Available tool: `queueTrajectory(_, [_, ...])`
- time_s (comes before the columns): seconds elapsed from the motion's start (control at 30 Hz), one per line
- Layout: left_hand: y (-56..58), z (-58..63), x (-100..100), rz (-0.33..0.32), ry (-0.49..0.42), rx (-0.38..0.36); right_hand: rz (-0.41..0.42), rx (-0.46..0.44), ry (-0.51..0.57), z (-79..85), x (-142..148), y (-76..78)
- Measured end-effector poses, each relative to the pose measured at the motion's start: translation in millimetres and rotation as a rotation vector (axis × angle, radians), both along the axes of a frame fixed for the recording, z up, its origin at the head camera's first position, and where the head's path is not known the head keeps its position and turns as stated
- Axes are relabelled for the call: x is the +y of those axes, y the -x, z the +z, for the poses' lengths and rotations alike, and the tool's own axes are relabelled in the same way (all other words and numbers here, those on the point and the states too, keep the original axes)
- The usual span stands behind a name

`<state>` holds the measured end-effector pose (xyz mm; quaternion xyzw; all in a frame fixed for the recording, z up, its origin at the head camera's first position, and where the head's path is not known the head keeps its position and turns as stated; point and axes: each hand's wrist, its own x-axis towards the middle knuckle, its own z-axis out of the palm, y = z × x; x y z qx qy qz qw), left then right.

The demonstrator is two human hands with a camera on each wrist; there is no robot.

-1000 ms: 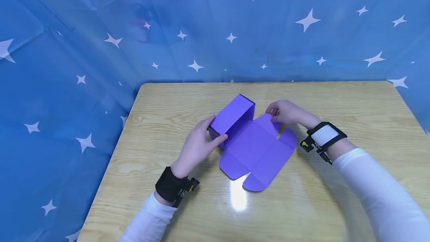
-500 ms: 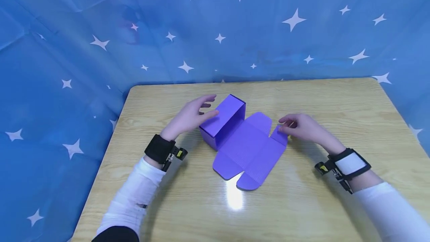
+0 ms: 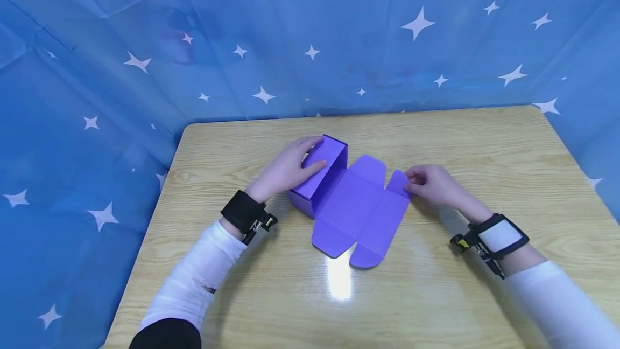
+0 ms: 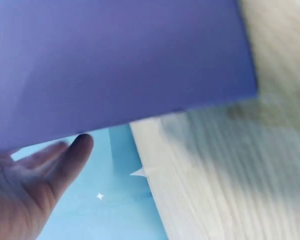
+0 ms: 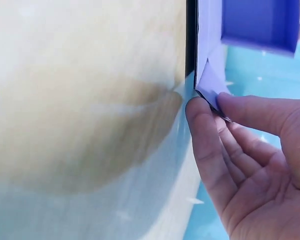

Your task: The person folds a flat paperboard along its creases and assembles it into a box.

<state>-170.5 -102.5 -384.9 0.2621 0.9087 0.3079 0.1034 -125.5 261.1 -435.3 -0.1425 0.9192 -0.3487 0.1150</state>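
A purple cardboard box [image 3: 323, 176] stands on the table, with its lid panel [image 3: 360, 203] and side flaps folded out flat toward the right. My left hand [image 3: 288, 168] holds the box body from the left, thumb across its top face and fingers at the far edge. In the left wrist view, a large purple box wall [image 4: 120, 55] fills the top and the thumb lies near its lower edge. My right hand [image 3: 433, 185] pinches the small corner flap [image 3: 398, 182] at the lid's far right. In the right wrist view, that flap [image 5: 213, 90] sits bent up between thumb and forefinger.
The wooden table [image 3: 460, 149] has a rounded back edge. Behind it and to the left hangs a blue cloth with white stars [image 3: 310, 26]. A bright light reflection [image 3: 339, 281] shows on the tabletop in front of the lid.
My right hand has gone from the far side flap to the small corner flap and now bends it. My left hand let the box's near end go, then took hold farther back.
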Motion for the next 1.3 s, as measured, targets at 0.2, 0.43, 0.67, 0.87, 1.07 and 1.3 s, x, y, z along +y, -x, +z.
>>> queueTrajectory(0.2, [-21.8,0.1,-6,0.007,0.057,0.073,0.045,-0.01,-0.055,4.9,-11,38.6])
queueTrajectory(0.43, [-49.8,1.0,-7,0.094,0.109,0.092,0.118,0.0,-0.134,9.0,-35,79.4])
queueTrajectory(0.67, [-69.9,6.6,-3,0.158,0.136,0.115,0.125,-0.015,-0.151,13.0,-51,94.6])
queueTrajectory(0.87, [-53.3,5.2,-12,0.179,0.0,-0.001,-0.013,-0.038,-0.151,27.3,-37,61.0])
queueTrajectory(1.07, [-29.1,-5.4,-26,0.166,-0.171,-0.124,-0.016,-0.08,-0.147,26.6,-7,-5.9])
queueTrajectory(1.3, [-17.0,-11.2,-17,0.085,-0.183,-0.06,-0.001,-0.173,-0.027,10.9,1,-62.6])
